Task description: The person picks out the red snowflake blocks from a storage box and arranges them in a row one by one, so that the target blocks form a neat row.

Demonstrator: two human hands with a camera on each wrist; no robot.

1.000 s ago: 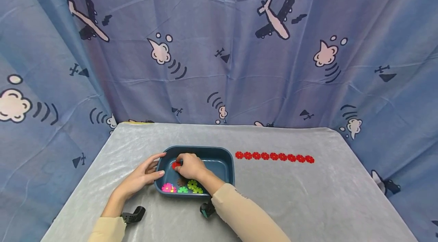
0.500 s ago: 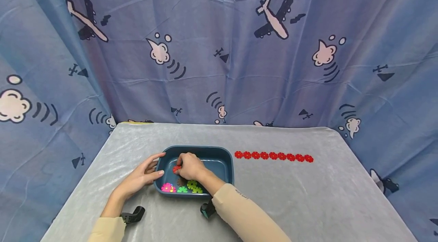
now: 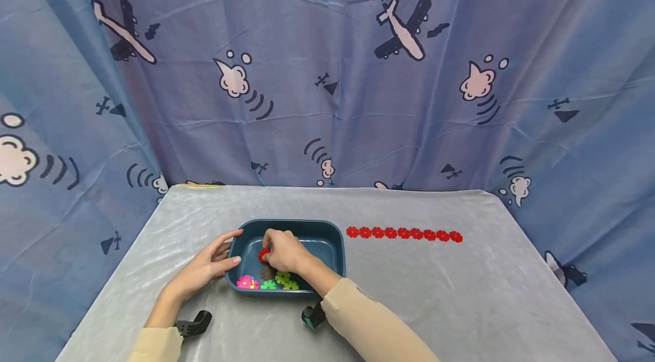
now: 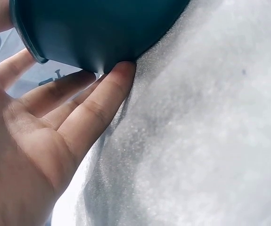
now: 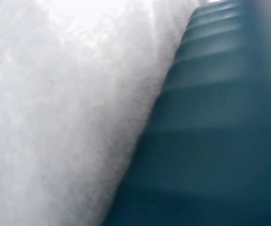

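A dark teal plastic basin (image 3: 321,251) stands on the table, holding loose flower-shaped plastic discs. My right hand (image 3: 285,251) reaches over its near side and pinches a red flower-shaped disc (image 3: 262,255) between thumb and fingers, inside the basin. At the basin's left end, my left hand (image 3: 204,262) lays spread fingers against the outside. The left wrist view shows its extended fingers (image 4: 90,113) touching the smooth outer wall (image 4: 93,33). Only the basin's outer side (image 5: 206,132) and the cloth appear in the right wrist view; the right hand is out of that picture.
Right of the basin, several red flower discs (image 3: 403,233) lie in a straight row on the pale cloth (image 3: 409,294). Pink (image 3: 245,282), green (image 3: 268,284), yellow-green (image 3: 282,277) and brown discs (image 3: 267,273) lie in the basin's near part. A patterned blue curtain (image 3: 307,66) hangs behind.
My right fingers have shifted slightly within the basin, and the red disc has moved a little nearer to me. The left hand stays at the basin's end. The whole head view has drifted slightly.
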